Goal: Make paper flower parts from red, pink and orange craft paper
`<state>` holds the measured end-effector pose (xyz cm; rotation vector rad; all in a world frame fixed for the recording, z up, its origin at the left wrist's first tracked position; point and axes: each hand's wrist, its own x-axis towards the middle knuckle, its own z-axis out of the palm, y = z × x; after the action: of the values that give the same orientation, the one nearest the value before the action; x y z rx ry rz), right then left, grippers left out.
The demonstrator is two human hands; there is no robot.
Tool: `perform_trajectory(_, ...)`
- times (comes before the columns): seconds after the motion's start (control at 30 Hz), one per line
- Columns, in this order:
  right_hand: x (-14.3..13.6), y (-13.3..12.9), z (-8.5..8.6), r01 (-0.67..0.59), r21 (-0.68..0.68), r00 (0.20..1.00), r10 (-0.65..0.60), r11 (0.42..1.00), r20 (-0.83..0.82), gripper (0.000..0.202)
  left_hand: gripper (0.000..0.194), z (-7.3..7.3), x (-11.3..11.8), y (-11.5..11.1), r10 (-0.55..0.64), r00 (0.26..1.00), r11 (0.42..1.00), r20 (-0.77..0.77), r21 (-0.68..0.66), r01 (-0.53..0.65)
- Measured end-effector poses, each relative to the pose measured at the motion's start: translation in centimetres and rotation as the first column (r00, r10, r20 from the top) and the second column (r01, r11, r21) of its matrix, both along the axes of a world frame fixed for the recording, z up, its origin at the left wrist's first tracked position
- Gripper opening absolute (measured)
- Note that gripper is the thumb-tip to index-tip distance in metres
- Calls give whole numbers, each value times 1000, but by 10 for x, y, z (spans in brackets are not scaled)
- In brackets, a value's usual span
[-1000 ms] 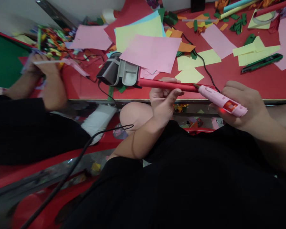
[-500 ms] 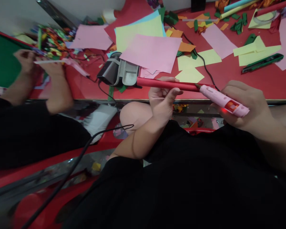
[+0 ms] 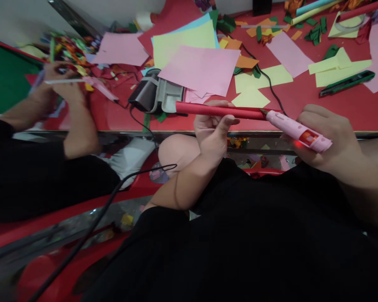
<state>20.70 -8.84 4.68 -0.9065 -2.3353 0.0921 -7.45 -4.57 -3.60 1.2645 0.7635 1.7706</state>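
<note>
My left hand (image 3: 214, 132) is closed round a rolled red paper tube (image 3: 201, 110), thumb in front and fingers behind. The tube lies nearly level, just above the table's front edge. In my right hand (image 3: 329, 134) is a pink hot glue gun (image 3: 297, 130), its body slanting down to the right and a red light glowing on it. The gun's dark nozzle touches or nearly touches the right end of the tube, along the paper's edge. My right fingers are partly hidden behind the gun.
Sheets of pink paper (image 3: 201, 69) and yellow paper (image 3: 184, 44) lie on the red table (image 3: 297, 96). A black and grey case (image 3: 157, 94) stands left of the tube. A green cutter (image 3: 346, 84) lies at right. Another person's hands (image 3: 66, 86) work at left near a second glue gun (image 3: 101, 89).
The red tube and my left hand have shifted slightly left, while the glue gun has moved a little right along the tube. The other person's hands have come closer together.
</note>
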Motion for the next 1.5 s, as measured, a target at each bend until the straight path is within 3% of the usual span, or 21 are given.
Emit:
perform_trajectory(0.3,1,-4,2,69,-100,995,-62,993,73,14,48,10,3,-2,22,999,1000,41,21,-23)
perform_trajectory(0.57,-2,-6,4,84,-69,996,-83,994,9,17,55,-1,-3,5,62,998,997,5,-57,-61)
perform_trajectory(1.1,-1,-5,6,65,-124,998,-66,990,-2,3,54,-7,-11,12,116,993,993,-23,-24,-117)
perform_trajectory(1.3,2,-3,2,77,-146,996,-81,986,-23,17,57,-3,-10,10,146,988,987,-59,-60,-149)
perform_trajectory(1.4,1,-4,3,106,-184,994,-106,977,8,13,56,0,-8,9,140,989,990,-36,15,-140)
perform_trajectory(1.5,0,-5,4,102,-169,994,-106,980,-18,9,56,2,-8,9,114,993,993,-19,8,-114)
